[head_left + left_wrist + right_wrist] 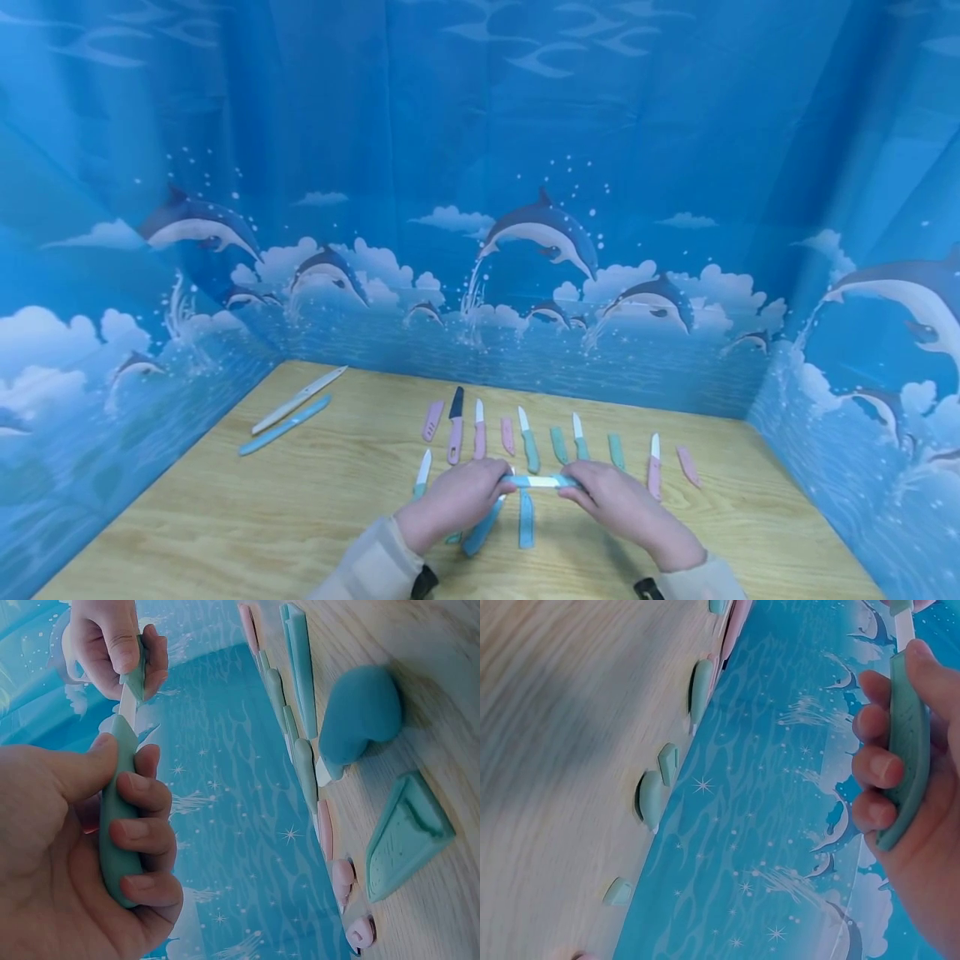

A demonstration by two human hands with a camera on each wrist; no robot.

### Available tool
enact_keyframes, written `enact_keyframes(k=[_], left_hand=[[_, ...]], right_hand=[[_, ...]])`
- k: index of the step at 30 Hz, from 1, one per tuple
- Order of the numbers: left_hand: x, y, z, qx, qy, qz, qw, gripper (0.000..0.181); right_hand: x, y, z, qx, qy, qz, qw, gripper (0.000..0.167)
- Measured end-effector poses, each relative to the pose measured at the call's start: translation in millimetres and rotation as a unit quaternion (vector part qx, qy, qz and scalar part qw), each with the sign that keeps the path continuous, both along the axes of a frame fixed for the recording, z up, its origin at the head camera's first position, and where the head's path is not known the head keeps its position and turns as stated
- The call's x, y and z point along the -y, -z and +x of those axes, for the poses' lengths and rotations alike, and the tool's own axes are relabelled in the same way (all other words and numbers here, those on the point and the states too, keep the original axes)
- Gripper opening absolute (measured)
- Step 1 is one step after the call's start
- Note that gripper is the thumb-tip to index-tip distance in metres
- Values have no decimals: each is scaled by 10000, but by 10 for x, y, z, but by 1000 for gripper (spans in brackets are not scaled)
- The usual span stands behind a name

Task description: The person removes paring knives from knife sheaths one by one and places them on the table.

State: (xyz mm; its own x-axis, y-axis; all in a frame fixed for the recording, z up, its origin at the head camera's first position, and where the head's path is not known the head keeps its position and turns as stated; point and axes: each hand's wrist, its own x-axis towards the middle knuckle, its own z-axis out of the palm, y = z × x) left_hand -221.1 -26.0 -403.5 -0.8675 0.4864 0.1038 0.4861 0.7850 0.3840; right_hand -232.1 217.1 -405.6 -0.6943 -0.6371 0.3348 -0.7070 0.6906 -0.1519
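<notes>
My left hand [461, 496] grips the blue-green handle [120, 825] of a small knife. In my right hand [618, 497] is a matching blade sheath [909, 735], with the fingers curled round it. The white blade [540, 482] shows between the two hands, its tip end inside the sheath. Below the hands a loose blue sheath [527, 521] lies on the table, beside a blue-handled knife [483, 531] partly covered by my left hand. Another knife [423, 472] with a white blade points out past the left hand.
Along the back of the wooden table [187, 517] lie several pink and green knives and sheaths, among them a dark-bladed knife [456, 425]. Far left are a long white blade piece [300, 400] and a blue strip [285, 425]. A dolphin-print curtain [480, 358] encloses the table.
</notes>
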Motion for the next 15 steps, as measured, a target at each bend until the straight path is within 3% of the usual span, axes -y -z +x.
enact_keyframes(k=[15], left_hand=[[4, -1, -9, 87, 18, -4, 10000, 25]], right_hand=[[-38, 22, -32, 82, 32, -13, 10000, 21]])
